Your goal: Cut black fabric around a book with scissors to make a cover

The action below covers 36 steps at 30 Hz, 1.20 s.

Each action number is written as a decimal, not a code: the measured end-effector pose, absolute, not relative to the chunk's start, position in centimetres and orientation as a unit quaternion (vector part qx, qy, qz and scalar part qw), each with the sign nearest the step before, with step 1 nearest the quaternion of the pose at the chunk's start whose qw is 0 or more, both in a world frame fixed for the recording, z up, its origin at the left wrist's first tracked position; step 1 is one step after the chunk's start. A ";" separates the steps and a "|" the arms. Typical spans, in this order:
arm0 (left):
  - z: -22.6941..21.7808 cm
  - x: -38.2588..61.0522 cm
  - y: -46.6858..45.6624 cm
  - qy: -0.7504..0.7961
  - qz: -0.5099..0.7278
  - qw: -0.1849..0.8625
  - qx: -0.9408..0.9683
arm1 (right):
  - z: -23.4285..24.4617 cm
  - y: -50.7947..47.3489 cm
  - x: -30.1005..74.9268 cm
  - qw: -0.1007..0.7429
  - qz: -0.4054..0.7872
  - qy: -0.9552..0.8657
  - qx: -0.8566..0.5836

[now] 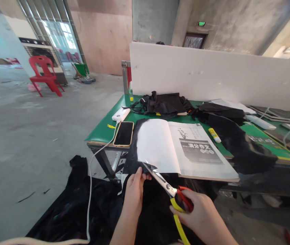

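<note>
The counter [101, 131] runs from the middle of the frame off to the right, and its near edge crosses the centre. An open book [183, 146] lies along that edge, its lower right corner slightly overhanging. A black sheet [132, 160] lies under the book's blank left page and hangs over the counter's edge towards the bottom of the frame. Left of the book, a phone [123, 133] sits just inside the edge, with a white power bank [120, 114] behind it. A cable [90, 190] drops from there to the floor [32, 136], which is open across the left half of the frame as far as a red chair [45, 75] at upper left. A white partition [211, 75] closes off the back of the counter. In front of it lie a heap of black fabric [165, 103] and a glue stick [214, 135].

The left hand [134, 189] reaches up from bottom centre, with thumb and fingers pinched on the hanging edge of the black sheet. The right hand [201, 212], at lower right, is closed through the red and yellow handles of the scissors [169, 189]. The blades are nearly together and point to the upper left, with the tip at the sheet just below the page corner.
</note>
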<state>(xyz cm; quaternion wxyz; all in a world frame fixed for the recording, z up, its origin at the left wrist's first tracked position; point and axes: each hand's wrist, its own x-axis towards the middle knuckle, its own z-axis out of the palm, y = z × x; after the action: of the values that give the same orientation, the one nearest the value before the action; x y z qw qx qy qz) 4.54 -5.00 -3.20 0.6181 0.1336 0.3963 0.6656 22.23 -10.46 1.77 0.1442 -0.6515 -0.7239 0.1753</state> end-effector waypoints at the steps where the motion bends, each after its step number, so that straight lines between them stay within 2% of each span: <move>1: -3.3 4.5 -5.0 0.399 0.663 0.619 0.135 | 1.7 -10.4 22.3 0.141 0.177 -0.723 -0.652; 12: -4.2 4.4 -5.1 0.401 0.659 0.620 0.142 | 0.7 -10.4 23.0 0.110 0.194 -0.713 -0.664; 17: -4.5 4.5 -4.8 0.397 0.667 0.614 0.143 | 0.3 -10.5 23.3 0.137 0.165 -0.713 -0.667; 24: -4.2 4.6 -5.0 0.394 0.664 0.618 0.148 | 0.2 -10.7 24.9 0.240 0.212 -0.640 -0.698; 33: -4.4 4.2 -5.1 0.425 0.659 0.593 0.184 | 1.1 -10.4 29.0 0.491 0.242 -0.415 -0.727; 36: -4.4 3.9 -4.7 0.419 0.663 0.598 0.168 | 2.7 -10.1 30.4 0.530 0.227 -0.342 -0.742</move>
<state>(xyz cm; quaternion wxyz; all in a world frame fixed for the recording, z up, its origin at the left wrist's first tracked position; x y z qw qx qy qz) 3.85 -4.73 -4.44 0.5978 0.1681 0.4186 0.6627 30.44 -10.08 2.71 0.5303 -0.7417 -0.3421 0.2272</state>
